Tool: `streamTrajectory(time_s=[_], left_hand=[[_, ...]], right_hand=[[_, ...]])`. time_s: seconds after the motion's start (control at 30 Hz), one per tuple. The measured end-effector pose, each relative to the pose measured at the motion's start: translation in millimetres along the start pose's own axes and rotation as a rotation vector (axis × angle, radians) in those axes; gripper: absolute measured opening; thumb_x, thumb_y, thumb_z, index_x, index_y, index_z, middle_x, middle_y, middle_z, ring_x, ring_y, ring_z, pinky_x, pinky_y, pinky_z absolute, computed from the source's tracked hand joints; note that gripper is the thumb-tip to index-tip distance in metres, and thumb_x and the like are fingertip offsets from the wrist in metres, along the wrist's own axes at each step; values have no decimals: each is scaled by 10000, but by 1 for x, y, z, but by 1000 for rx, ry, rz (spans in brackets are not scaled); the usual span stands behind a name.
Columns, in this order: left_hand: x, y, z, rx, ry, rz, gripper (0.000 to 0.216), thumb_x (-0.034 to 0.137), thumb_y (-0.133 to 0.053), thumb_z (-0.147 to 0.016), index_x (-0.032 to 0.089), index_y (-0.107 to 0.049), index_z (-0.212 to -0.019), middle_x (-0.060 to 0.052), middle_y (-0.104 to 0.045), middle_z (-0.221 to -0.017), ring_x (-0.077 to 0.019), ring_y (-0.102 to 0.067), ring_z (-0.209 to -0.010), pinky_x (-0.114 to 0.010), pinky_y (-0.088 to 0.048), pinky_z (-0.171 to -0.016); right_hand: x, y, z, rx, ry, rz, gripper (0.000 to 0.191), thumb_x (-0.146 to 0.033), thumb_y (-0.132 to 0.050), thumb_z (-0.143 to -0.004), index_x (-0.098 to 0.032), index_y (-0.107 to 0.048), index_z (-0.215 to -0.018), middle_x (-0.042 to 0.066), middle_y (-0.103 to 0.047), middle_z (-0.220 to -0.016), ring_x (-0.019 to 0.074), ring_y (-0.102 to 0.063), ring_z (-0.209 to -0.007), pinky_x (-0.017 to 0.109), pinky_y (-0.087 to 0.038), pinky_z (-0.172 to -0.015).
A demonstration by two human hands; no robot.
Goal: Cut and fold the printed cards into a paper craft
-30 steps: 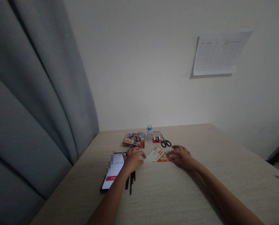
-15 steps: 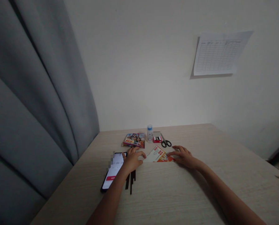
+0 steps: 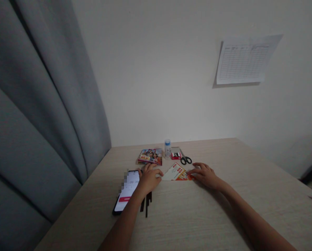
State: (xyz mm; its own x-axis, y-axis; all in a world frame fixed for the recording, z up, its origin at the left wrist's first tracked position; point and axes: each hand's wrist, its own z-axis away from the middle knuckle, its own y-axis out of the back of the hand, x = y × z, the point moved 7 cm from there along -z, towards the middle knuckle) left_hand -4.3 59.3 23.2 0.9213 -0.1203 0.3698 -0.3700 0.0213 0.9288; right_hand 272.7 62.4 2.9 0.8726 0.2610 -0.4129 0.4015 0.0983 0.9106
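Observation:
A folded red, orange and white printed paper lies on the light wooden table between my hands. My left hand presses its fingertips on the paper's left corner, fingers curled downward. My right hand rests with fingers stretched flat on the paper's right corner. A phone with a lit timer screen lies just left of my left hand.
At the back of the table lie a colourful booklet, a small white bottle with a blue cap, a small red box and black scissors. A grey curtain hangs on the left. A printed sheet is stuck to the wall.
Almost nothing has moved. Both hands stay on the folded paper; the phone timer has counted on.

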Motion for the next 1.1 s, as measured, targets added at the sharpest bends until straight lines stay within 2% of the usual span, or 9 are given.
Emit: streamTrajectory(time_s=[0.1, 0.27, 0.43, 0.6, 0.83, 1.1], left_hand=[[15, -1, 5, 70, -33, -7, 151, 258, -644, -803, 321, -738, -903, -22, -514, -1425, -315, -296, -1419, -708, 10, -1121], [37, -8, 10, 158, -100, 55, 178, 317, -697, -794, 306, -728, -970, -48, -543, -1394, -331, -326, -1390, -722, 2, -1119], [42, -17, 7, 165, -121, 77, 176, 354, -716, -796, 298, -727, -963, -42, -545, -1389, -334, -317, -1390, -684, 3, -1147], [43, -22, 3, 188, -127, 72, 250, 359, -687, -827, 312, -709, -1071, -37, -551, -1392, -339, -321, -1387, -682, 13, -1150], [47, -25, 5, 187, -141, 103, 77, 334, -706, -810, 259, -694, -814, -19, -593, -1316, -322, -358, -1352, -684, -31, -1139], [56, -31, 9, 222, -159, 81, 171, 347, -715, -803, 227, -595, -825, -17, -625, -1206, -305, -390, -1324, -682, -64, -1138]], right_hand=[[-10, 0, 1, 88, -21, 13, 304, -504, -546, -882, -408, -698, -1127, 42, -498, -1401, 300, -402, -1325, 544, -294, -1076], [-25, -3, 4, 203, -47, 75, 317, -474, -609, -819, -348, -674, -1103, 78, -517, -1326, 296, -430, -1275, 518, -305, -1048], [-30, -5, 1, 230, -75, 83, 320, -488, -625, -802, -332, -670, -1078, 85, -516, -1315, 303, -424, -1269, 505, -294, -1049], [-28, -6, -1, 233, -88, 90, 320, -480, -617, -811, -334, -666, -1091, 87, -518, -1310, 299, -435, -1252, 505, -288, -1047], [-28, -8, -1, 238, -77, 99, 310, -408, -620, -808, -358, -663, -1112, 83, -519, -1289, 290, -425, -1256, 498, -271, -1055], [-45, -11, 3, 303, -88, 155, 353, -496, -602, -818, -282, -644, -1095, 119, -543, -1270, 317, -422, -1244, 518, -249, -1063]])
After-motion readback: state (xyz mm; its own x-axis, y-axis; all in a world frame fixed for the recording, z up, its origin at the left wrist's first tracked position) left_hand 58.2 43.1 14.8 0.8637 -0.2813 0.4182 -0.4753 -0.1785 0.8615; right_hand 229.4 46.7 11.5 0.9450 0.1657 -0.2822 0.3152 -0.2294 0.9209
